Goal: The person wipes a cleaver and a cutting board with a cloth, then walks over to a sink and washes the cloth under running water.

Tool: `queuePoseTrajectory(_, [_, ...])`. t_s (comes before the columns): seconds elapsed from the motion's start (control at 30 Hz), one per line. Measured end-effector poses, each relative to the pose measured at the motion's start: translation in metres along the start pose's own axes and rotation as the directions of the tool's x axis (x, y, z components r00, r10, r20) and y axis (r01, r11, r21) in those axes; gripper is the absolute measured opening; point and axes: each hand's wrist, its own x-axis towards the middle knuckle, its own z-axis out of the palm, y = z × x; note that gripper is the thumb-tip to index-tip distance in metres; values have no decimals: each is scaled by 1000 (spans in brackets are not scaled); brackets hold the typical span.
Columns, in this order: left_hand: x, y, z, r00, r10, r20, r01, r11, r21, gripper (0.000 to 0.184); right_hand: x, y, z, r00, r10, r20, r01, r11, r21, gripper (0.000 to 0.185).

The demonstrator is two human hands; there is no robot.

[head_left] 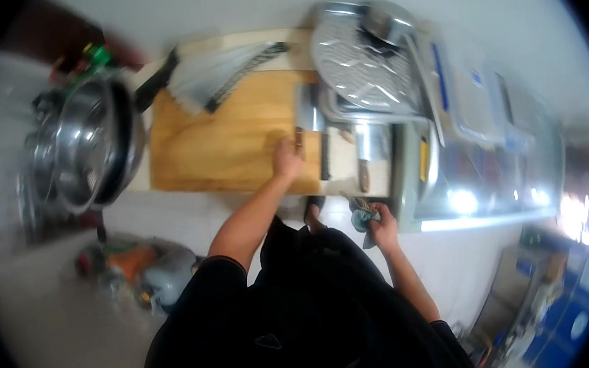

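Observation:
My left hand is closed around the wooden handle of a cleaver, whose broad blade points away from me over the right side of a wooden cutting board. Off the counter's front edge, my right hand grips a crumpled greenish cloth. A second cleaver lies on the counter just right of the board, its handle towards me. Across the board's far left corner rests a translucent, fan-shaped sheet with a dark patterned edge; blur hides what it is.
Metal pans hang or stand at the left. Behind the cleavers are a perforated metal tray and a small pot. A glass-topped case with plastic containers borders the right. Blurred bags sit at lower left.

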Motion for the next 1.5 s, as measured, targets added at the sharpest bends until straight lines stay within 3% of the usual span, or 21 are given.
queuePoseTrajectory(0.07, [-26, 17, -55, 966, -173, 192, 199, 972, -128, 33, 40, -34, 21, 993, 66, 96, -73, 995, 74, 33])
queuePoseTrajectory(0.13, [-60, -13, -72, 881, -241, 408, 409, 822, -397, 31, 68, -73, 51, 977, -31, 210, 2, 991, 135, 29])
queuePoseTrajectory(0.2, [-86, -5, -104, 863, -271, 427, 487, 671, -559, 33, 90, -110, 82, 951, -138, 276, 69, 967, 246, 22])
queuePoseTrajectory(0.23, [-90, 14, -136, 873, -306, 379, 480, 670, -567, 33, 102, -115, 105, 925, -182, 334, 54, 932, 359, 21])
queuePoseTrajectory(0.3, [-93, 63, -205, 835, -353, 422, 538, 362, -761, 42, 106, -155, 149, 894, -228, 385, 100, 940, 325, 20])
queuePoseTrajectory(0.33, [-96, 57, -215, 841, -375, 391, 520, 354, -778, 42, 105, -175, 172, 872, -258, 416, 141, 946, 292, 21])
queuePoseTrajectory(0.4, [-99, 46, -235, 881, -421, 217, 464, 679, -569, 54, 95, -204, 212, 838, -245, 487, 135, 959, 250, 23])
queuePoseTrajectory(0.47, [-99, 45, -273, 837, -538, 104, 479, 627, -614, 53, 89, -214, 253, 759, -203, 619, 12, 954, 299, 24])
queuePoseTrajectory(0.53, [-108, 30, -303, 830, -558, -16, 449, 685, -574, 41, 70, -247, 274, 717, -208, 666, -4, 953, 302, 25])
queuePoseTrajectory(0.57, [-114, 21, -309, 830, -531, -170, 376, 759, -532, 31, 58, -260, 284, 692, -200, 693, -39, 949, 313, 27])
queuePoseTrajectory(0.7, [-137, -7, -361, 842, -505, -191, 404, 823, -399, 29, 25, -260, 331, 698, -192, 690, 1, 964, 267, 28])
queuePoseTrajectory(0.77, [-147, -24, -383, 858, -475, -196, 400, 856, -326, 26, 15, -251, 352, 725, -124, 678, 127, 991, 46, 26])
queuePoseTrajectory(0.8, [-154, -38, -385, 861, -472, -192, 392, 854, -341, 26, 4, -258, 354, 732, -122, 670, 134, 990, 35, 26])
queuePoseTrajectory(0.87, [-166, -72, -385, 874, -459, -159, 384, 853, -353, 22, -26, -281, 360, 651, -37, 758, -34, 996, 78, 22])
queuePoseTrajectory(1.03, [-181, -115, -408, 904, -408, -129, 345, 873, -346, 21, -55, -284, 386, 556, -17, 831, -191, 970, 148, 20])
queuePoseTrajectory(1.07, [-183, -120, -413, 911, -396, -114, 341, 879, -332, 21, -58, -283, 393, 518, -38, 854, -272, 939, 208, 23])
queuePoseTrajectory(1.2, [-182, -140, -441, 935, -338, -109, 301, 917, -260, 22, -66, -288, 415, 499, 9, 866, -341, 922, 186, 31])
queuePoseTrajectory(1.3, [-172, -157, -451, 928, -371, -45, 347, 900, -264, 27, -58, -288, 428, 362, -9, 932, -538, 815, 217, 42])
queuePoseTrajectory(1.4, [-165, -205, -427, 927, -376, -1, 340, 838, -427, 43, -30, -284, 453, 456, -37, 889, -566, 759, 322, 46])
queuePoseTrajectory(1.47, [-175, -245, -427, 807, -503, 310, 521, 359, -774, 60, 8, -288, 477, 653, -16, 757, -365, 869, 334, 49])
queuePoseTrajectory(1.5, [-189, -283, -421, 803, -522, 289, 538, 423, -729, 63, 33, -295, 487, 721, -54, 691, -204, 936, 286, 50])
